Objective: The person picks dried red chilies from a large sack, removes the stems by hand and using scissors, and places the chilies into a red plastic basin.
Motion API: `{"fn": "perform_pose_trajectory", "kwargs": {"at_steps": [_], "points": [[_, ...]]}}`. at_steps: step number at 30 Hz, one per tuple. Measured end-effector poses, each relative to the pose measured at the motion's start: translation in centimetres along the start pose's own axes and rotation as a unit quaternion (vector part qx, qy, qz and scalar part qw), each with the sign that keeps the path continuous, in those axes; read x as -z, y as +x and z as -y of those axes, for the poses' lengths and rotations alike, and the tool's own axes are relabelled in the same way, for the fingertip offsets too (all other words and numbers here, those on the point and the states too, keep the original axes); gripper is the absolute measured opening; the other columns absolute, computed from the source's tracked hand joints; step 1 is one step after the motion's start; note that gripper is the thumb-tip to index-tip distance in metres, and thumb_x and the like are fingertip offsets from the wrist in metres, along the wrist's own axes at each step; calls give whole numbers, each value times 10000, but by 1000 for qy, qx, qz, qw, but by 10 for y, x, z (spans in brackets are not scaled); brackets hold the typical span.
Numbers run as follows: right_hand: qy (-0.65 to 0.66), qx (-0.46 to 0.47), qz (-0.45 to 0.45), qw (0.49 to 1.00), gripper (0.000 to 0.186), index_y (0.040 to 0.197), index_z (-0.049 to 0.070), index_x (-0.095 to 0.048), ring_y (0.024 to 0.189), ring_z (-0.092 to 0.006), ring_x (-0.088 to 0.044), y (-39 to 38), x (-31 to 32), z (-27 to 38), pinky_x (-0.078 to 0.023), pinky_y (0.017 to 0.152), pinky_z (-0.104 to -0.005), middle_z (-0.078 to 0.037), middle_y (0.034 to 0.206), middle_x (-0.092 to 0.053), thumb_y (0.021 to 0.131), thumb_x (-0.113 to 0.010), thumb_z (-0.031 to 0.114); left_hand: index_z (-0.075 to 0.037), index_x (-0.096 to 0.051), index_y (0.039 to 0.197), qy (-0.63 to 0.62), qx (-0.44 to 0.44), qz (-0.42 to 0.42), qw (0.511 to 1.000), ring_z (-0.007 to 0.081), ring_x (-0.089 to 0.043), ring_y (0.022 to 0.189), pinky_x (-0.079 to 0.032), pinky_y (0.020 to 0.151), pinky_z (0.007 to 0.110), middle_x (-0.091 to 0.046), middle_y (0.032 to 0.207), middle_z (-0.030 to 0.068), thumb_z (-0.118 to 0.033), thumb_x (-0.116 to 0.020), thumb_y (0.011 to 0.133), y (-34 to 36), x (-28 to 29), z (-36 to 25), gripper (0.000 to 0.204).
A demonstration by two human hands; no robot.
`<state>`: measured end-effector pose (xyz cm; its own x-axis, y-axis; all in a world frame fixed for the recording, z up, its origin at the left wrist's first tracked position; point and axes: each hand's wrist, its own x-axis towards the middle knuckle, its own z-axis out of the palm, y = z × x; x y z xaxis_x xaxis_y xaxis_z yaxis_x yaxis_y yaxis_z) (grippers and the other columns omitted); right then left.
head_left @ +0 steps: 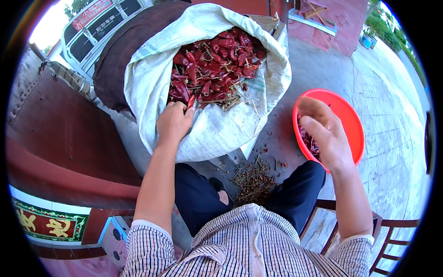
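A white woven sack (154,87) with a rolled-back rim stands in front of me, full of dried red chili peppers (217,62) with pale stems. At its near rim, my left hand (174,122) is closed on a dried chili pepper (191,101) that sticks out past its fingertips. To the right, my right hand (326,136) hangs over a red plastic basin (353,129), thumb and curved fingers apart, slightly blurred, with nothing visible between them. Dried chili peppers (308,141) lie in the basin, partly hidden by this hand.
A heap of broken stems (254,182) lies on the concrete floor between my knees. A dark cloth-covered bulk (124,51) stands behind the sack, with a vehicle (99,30) beyond it. A reddish-brown panel (64,143) borders the left, and a wooden chair frame (392,242) stands at lower right.
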<state>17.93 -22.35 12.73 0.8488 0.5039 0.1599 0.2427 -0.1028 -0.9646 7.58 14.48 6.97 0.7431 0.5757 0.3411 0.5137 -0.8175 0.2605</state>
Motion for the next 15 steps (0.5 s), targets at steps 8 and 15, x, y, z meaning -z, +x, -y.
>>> {"fn": "perform_pose_trajectory", "kwargs": {"at_steps": [8,15], "points": [[-50,341,386,856,452,1261,-2,-592,1144,-255,-600,-59,-79,161,-450,1005,-405,-124,1211,-630,881,-694,220,-72,-696,959,7,-80,-63,995,369,-661,914,-520,797,464,-680,1000,132,-225,-662,923,-33,22,1,161],[-81,441,263,854,307,1087,15,-646,971,-305,-653,-71,-85,131,-529,857,-432,-132,1025,-651,851,-721,197,-13,-693,937,-231,-86,-218,944,194,-613,726,-492,674,342,-635,785,75,-146,-740,901,-46,93,-4,145]]}}
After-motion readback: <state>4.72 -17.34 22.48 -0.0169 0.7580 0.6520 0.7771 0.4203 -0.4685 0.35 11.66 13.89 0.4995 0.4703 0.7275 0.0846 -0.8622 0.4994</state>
